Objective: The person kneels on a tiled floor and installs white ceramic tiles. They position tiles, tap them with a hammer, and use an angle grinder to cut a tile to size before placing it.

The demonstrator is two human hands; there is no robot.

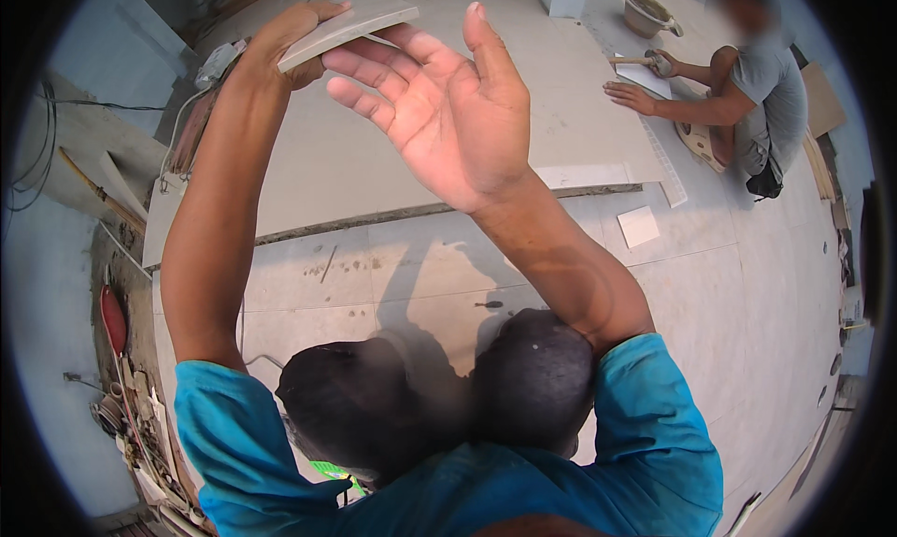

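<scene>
My left hand is raised at the upper left, closed on the edge of a flat, pale tile piece held tilted. The thumb lies on top of the tile, and the other fingers are mostly hidden beneath it. Beside the tile's lower edge is my right hand, palm in view, with thumb and fingers stretched apart. Some of its fingertips reach the tile's underside; whether they touch it I cannot tell. Below both hands, the edge of a raised layer of large pale tiles crosses the floor.
A co-worker squats at the right, holding a wooden-handled tool over a white tile. A basin stands beyond. A square tile lies on the lower floor. Rubble and a red tool line the left wall.
</scene>
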